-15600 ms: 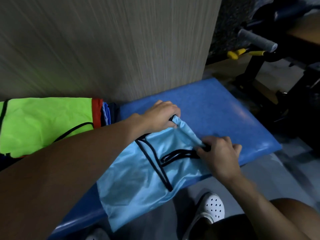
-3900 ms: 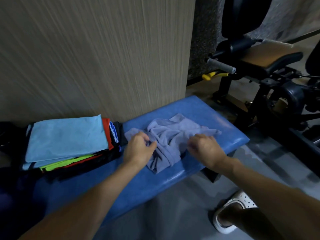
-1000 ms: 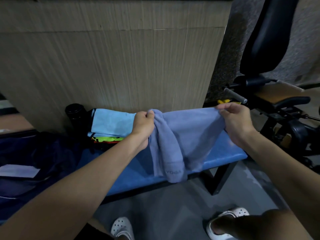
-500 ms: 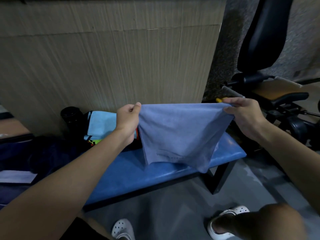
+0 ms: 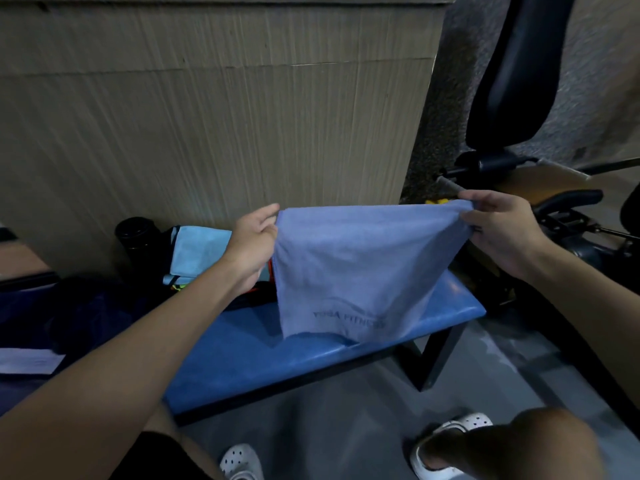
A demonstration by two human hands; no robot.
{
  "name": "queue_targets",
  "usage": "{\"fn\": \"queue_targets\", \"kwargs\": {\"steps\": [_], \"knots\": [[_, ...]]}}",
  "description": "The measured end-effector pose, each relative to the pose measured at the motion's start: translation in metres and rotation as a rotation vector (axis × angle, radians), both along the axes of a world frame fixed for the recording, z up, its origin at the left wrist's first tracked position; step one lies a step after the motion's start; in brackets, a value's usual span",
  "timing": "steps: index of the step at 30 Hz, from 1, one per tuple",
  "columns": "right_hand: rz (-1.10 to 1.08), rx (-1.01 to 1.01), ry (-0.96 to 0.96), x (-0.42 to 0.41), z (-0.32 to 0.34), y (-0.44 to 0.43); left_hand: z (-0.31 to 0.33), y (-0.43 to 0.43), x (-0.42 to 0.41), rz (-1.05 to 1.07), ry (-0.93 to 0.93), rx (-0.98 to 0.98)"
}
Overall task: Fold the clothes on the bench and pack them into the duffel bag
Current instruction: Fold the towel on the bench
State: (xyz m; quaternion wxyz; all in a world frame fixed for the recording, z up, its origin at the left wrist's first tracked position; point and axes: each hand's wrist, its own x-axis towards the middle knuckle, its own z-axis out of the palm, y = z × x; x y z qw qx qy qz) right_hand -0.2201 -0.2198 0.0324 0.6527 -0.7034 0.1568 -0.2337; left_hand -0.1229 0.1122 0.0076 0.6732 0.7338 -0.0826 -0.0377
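Now the left hand (image 5: 251, 244) and right hand (image 5: 502, 230) each pinch a top corner of the blue towel (image 5: 360, 271), its hem apparently brushing the bench (image 5: 450, 310).

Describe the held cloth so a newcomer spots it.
Find the blue bench by the wood-grain wall. Above it hangs a grey-blue towel, its top corners pinched by the left hand and right hand. Unlike the folded stack alongside, it is spread open.

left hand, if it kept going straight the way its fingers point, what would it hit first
Most likely the wood-grain wall panel behind the bench. The left hand, pinching a top corner of the blue towel, points forward and up. Nothing shows between it and the panel, though depth is unclear.
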Motion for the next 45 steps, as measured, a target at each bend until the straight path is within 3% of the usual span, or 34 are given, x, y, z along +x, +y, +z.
{"fn": "queue_targets", "kwargs": {"steps": [11, 19, 28, 31, 34, 36, 38, 42, 45], "knots": [[0.004, -0.039, 0.011, 0.001, 0.008, 0.004, 0.006, 0.011, -0.003, -0.008, 0.078, 0.025], [-0.042, -0.173, 0.046, -0.010, 0.014, 0.006, 0.013, 0.019, -0.003, 0.100, -0.108, 0.011], [-0.020, -0.755, 0.104, -0.011, 0.018, 0.006, 0.021, 0.028, 0.007, 0.027, -0.415, 0.506], [-0.031, -0.901, 0.090, -0.003, 0.007, -0.002, 0.020, 0.026, 0.022, 0.034, -0.435, 0.566], [-0.085, -0.773, 0.133, 0.013, -0.013, -0.022, 0.016, 0.014, 0.034, 0.010, -0.358, 0.497], [-0.067, -0.548, 0.164, 0.027, -0.024, -0.030, 0.010, 0.000, 0.038, -0.033, -0.228, 0.329], [-0.088, -0.453, 0.129, 0.042, -0.033, -0.035, 0.005, -0.013, 0.045, -0.048, -0.170, 0.170], [-0.183, -0.417, -0.054, 0.065, -0.032, -0.035, 0.004, -0.031, 0.066, 0.032, -0.430, 0.167], [-0.233, -0.374, -0.163, 0.066, -0.035, -0.039, 0.004, -0.033, 0.071, 0.028, -0.517, 0.105]]}}
